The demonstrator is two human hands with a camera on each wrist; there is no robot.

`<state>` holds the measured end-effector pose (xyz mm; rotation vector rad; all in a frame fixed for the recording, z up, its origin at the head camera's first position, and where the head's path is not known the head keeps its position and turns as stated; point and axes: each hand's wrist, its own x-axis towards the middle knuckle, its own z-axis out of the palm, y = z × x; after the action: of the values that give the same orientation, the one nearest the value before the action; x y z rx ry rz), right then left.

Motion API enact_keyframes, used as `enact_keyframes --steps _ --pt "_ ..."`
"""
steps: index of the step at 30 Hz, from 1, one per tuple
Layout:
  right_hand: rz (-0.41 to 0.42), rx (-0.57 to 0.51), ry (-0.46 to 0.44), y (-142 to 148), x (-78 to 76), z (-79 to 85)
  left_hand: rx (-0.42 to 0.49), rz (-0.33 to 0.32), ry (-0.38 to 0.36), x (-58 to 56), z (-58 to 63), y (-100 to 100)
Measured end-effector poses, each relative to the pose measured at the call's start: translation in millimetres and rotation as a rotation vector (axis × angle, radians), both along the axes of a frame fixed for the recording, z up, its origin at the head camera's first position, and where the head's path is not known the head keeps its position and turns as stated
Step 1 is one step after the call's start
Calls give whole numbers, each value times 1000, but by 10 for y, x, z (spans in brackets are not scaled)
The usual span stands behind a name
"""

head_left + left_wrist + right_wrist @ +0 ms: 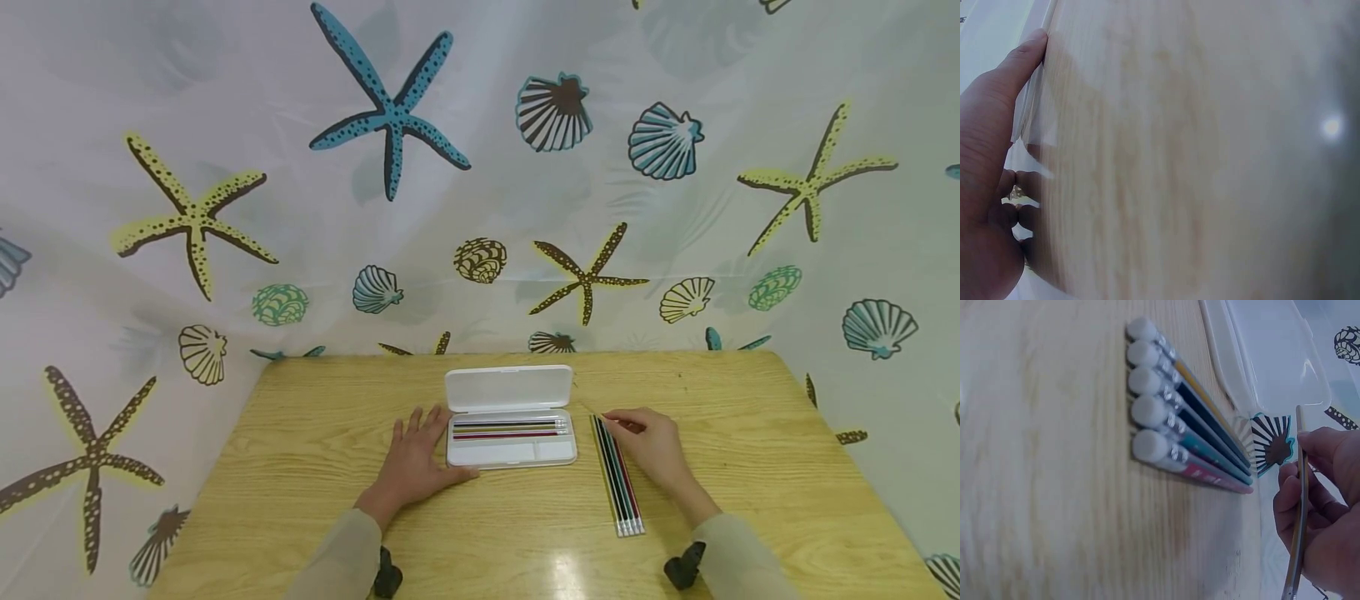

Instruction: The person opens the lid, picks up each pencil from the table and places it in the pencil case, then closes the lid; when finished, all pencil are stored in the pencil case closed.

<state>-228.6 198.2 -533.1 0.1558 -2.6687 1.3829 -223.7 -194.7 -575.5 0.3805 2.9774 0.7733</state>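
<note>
An open white pencil case [512, 452] lies on the table, lid tilted up at the back. Several striped pencils [506, 429] lie lengthwise in its rear section; the front compartments show bare white. At the case's left end rests my left hand [415, 467], fingers extended beside it and thumb [1025, 53] along the front edge. My right hand [651, 442] pinches a yellowish pencil [1299, 531] between thumb and fingers. Just left of that hand, a row of loose pencils [618, 483] lies side by side on the table, white erasers toward me.
The wooden table [337, 400] reaches back to a curtain [480, 200] printed with starfish and shells. Black wrist mounts [682, 567] sit at both sleeves. Light glares off the table's front middle.
</note>
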Motion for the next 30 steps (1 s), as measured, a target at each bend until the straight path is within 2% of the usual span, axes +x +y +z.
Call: enact_keyframes --steps 17,25,30 --pt "203 25 37 -478 -104 156 12 -6 12 20 26 -5" --pt "296 61 97 -695 -191 144 13 -9 10 16 26 -7" --pt "312 84 82 -805 -240 130 3 -10 8 8 24 -8"
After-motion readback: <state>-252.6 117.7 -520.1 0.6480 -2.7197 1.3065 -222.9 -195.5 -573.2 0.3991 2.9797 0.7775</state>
